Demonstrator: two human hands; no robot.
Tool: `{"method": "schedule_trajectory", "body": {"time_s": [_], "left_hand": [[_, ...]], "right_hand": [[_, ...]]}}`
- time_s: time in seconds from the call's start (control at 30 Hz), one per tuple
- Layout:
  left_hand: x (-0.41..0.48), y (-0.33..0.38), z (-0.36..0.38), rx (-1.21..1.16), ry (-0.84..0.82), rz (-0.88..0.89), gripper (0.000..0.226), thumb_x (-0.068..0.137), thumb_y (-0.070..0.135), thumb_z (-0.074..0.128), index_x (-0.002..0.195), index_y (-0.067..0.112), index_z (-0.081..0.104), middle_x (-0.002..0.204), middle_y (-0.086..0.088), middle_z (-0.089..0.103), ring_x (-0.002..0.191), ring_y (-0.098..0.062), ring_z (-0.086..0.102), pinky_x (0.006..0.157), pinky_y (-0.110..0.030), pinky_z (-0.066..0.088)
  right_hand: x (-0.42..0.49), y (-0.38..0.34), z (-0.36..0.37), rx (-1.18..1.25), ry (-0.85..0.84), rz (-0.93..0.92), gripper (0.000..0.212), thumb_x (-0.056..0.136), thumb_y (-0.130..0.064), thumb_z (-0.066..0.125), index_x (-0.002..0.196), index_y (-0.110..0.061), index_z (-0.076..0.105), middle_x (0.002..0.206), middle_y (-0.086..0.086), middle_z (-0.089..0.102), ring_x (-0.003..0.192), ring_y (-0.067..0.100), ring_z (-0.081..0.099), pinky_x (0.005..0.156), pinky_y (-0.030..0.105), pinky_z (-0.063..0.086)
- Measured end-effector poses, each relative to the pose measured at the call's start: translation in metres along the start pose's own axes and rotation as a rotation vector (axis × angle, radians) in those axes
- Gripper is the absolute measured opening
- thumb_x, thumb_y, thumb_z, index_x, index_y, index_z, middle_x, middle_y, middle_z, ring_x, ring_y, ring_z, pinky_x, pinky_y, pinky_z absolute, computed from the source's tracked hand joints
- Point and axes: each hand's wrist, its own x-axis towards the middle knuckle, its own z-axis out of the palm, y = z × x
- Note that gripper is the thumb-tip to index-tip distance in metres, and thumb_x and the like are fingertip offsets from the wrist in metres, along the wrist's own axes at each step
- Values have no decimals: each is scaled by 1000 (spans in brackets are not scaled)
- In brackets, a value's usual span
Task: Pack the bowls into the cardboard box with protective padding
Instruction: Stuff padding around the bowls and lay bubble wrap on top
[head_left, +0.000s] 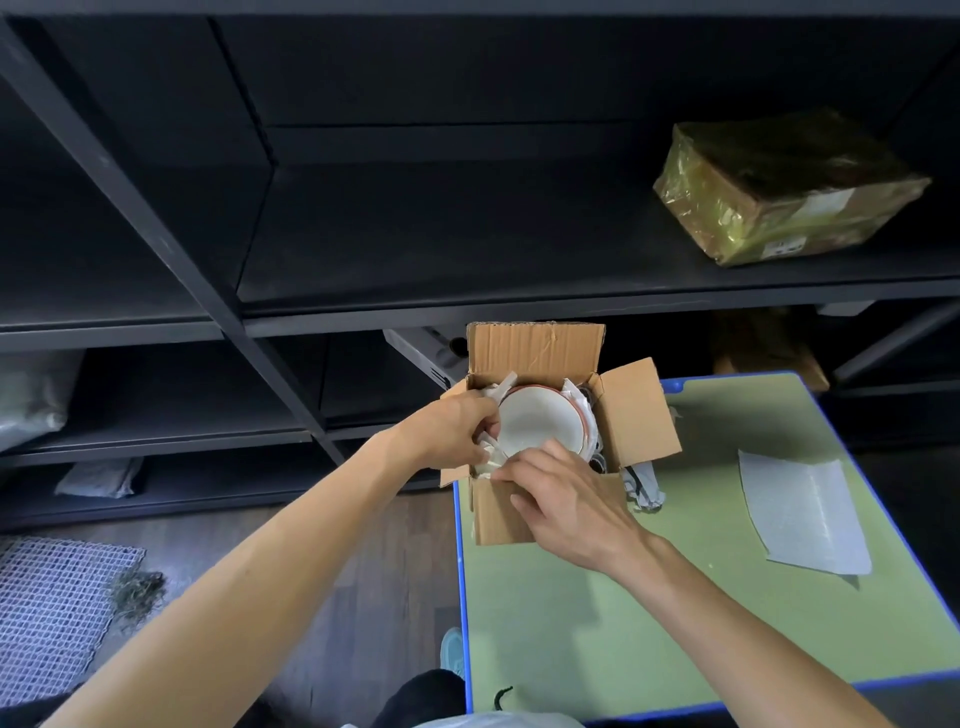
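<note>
At the tabletop's (623, 623) far left corner stands the open cardboard box (535, 348). The left hand (457, 426) grips white padding (506, 387) at its left wall. The bowl (540, 421) lies inside, between both hands. The right hand (566, 499), fingers curled, pinches padding at the near wall. A foam sheet (805, 514) lies near the right edge.

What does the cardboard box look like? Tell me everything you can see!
The cardboard box is brown, plain and open at the top. Its back flap stands up; the side flaps splay outward. It sits upright on the far left corner of the green table. Inside lie a white bowl with a reddish rim and white padding. The left hand grips padding at its left side; the right hand rests over its front wall.
</note>
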Motion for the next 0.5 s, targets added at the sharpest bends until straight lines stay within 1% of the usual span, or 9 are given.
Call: {"method": "schedule_trajectory", "body": {"time_s": [0.07, 0.13, 0.2, 0.27, 0.33, 0.4, 0.43, 0.5], "left_hand": [[-2, -1, 1, -27, 19, 9, 12, 86, 17, 64, 95, 22, 58, 91, 11, 51, 81, -11, 52, 62, -20, 40], [-3, -2, 0, -53, 30, 17, 8, 89, 18, 63, 90, 24, 58, 90, 13, 50, 80, -8, 50, 62, -18, 36], [-1, -1, -1, -35, 26, 20, 8, 90, 17, 63, 91, 24, 58, 93, 11, 50, 80, -7, 49, 63, -16, 35], [0, 1, -1, 6, 24, 20, 9, 89, 15, 63, 96, 20, 60, 99, 8, 49, 82, -7, 50, 65, -16, 38], [-1, 5, 1, 52, 37, 19, 13, 88, 13, 61, 100, 18, 60, 103, 7, 47, 86, -12, 53, 71, -23, 45], [-4, 7, 4, 98, 77, 29, 15, 88, 10, 58, 102, 16, 59, 104, 7, 46, 90, -18, 55, 75, -30, 48], [-6, 7, 6, 120, 111, 38, 15, 88, 10, 58, 101, 16, 58, 105, 6, 48, 89, -19, 56, 73, -30, 47], [-10, 7, 11, 137, 198, 50, 15, 86, 10, 59, 100, 15, 57, 106, 3, 50, 86, -20, 56, 68, -29, 45]], "right_hand": [[-1, -1, 2, 7, -4, 11, 33, 95, -18, 53, 127, -20, 62, 116, -8, 63, 110, 20, 46, 90, 34, 43], [1, 0, 4, -12, 0, 29, 32, 96, -18, 52, 126, -23, 62, 115, -9, 64, 110, 19, 47, 88, 33, 42], [2, 0, 5, -48, -5, 34, 30, 96, -20, 51, 124, -24, 60, 111, -10, 65, 109, 19, 46, 86, 34, 42], [3, 0, 7, -78, -14, 31, 28, 96, -20, 49, 123, -22, 59, 105, -8, 67, 106, 21, 46, 81, 35, 42], [3, 0, 8, -102, -12, 27, 28, 96, -20, 47, 122, -21, 58, 102, -7, 68, 104, 22, 45, 75, 33, 36], [2, 0, 8, -122, -10, 14, 28, 97, -20, 47, 122, -21, 57, 100, -7, 68, 103, 22, 45, 72, 32, 31], [0, 0, 7, -126, -7, 4, 28, 96, -20, 48, 122, -21, 58, 101, -7, 67, 102, 22, 46, 71, 32, 32], [-4, -1, 7, -113, 7, -15, 29, 95, -17, 51, 123, -20, 60, 104, -7, 66, 103, 22, 49, 74, 33, 40]]}}
